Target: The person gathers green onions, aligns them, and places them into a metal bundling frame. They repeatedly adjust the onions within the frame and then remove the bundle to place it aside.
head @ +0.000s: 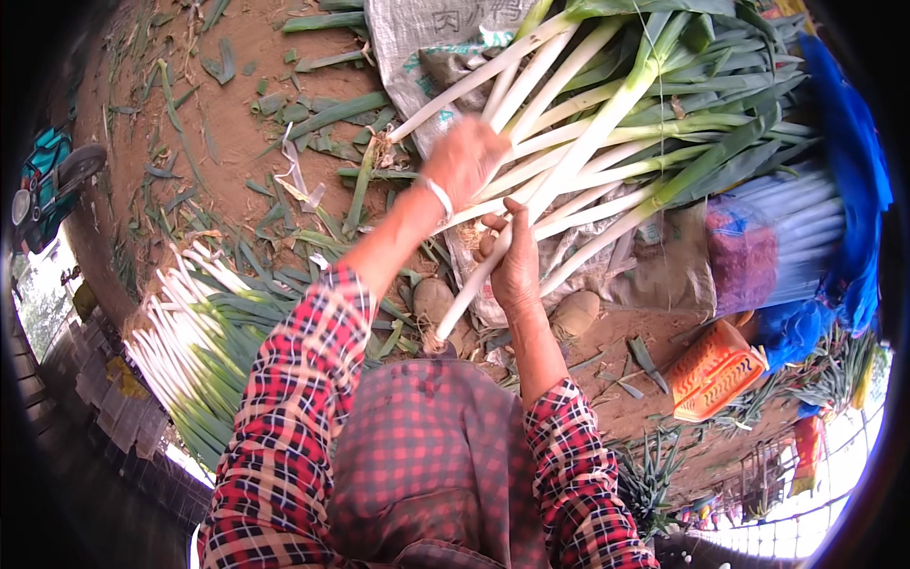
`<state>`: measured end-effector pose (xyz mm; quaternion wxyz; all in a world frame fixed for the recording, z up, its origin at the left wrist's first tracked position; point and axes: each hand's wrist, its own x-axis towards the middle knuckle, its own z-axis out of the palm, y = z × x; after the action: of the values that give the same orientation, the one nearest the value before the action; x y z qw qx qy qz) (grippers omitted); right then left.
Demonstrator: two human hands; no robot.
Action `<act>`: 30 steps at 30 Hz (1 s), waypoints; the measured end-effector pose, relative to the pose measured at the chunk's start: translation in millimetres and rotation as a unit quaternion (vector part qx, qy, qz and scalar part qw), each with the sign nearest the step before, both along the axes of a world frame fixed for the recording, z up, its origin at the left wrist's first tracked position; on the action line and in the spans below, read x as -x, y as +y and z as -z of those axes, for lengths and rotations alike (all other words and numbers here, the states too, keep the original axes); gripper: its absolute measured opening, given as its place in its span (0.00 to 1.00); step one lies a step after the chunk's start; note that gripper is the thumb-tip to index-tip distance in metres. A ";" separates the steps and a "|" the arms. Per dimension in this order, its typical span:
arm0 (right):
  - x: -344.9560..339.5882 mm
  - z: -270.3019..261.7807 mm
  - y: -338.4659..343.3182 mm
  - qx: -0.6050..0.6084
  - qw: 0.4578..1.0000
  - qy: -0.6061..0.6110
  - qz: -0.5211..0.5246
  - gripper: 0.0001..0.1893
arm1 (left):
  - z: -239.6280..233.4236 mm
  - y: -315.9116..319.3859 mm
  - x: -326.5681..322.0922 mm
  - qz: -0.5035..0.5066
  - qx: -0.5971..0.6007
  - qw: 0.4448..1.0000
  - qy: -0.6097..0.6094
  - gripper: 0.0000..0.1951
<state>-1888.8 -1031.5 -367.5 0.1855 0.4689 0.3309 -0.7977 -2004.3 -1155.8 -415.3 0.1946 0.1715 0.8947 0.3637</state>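
My right hand (pixel 513 263) is closed around the white stem of a leek (pixel 597 135), below the middle of its shaft. That leek slants, with its roots low near my lap and green leaves at the upper right. My left hand (pixel 468 160), wearing a white band at the wrist, is blurred over other white stems to the upper left; whether it grips one is unclear. A loose pile of leeks (pixel 569 71) with roots and long green leaves lies under and beyond both hands, on woven plastic sacks (pixel 398 64).
Many white-stemmed leeks (pixel 192 320) lie in a heap at the left. Leaf scraps litter the dirt ground. An orange plastic basket (pixel 714 373) lies at the right, near blue plastic sheeting (pixel 846 171) and wrapped stems (pixel 810 227). My shoes (pixel 577 313) are below the sacks.
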 end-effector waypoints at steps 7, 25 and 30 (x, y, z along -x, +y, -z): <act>-29.9 23.3 39.6 -0.225 0.964 -0.087 -0.108 0.13 | 27.1 15.9 63.0 -0.082 0.247 0.948 -0.181 0.48; -13.6 -6.7 57.6 -0.052 0.993 0.050 -0.088 0.30 | -62.5 -9.0 -2.2 -0.133 -0.160 0.848 -0.487 0.33; 8.7 -46.5 57.9 -0.034 0.997 0.058 -0.038 0.28 | -95.5 3.4 -70.0 -0.096 -0.252 0.822 -0.502 0.31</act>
<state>-1897.4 -973.7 -321.1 0.1795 0.4148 0.3854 -0.8045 -1934.3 -1152.4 -319.8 0.5312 -0.0786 0.5623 0.6289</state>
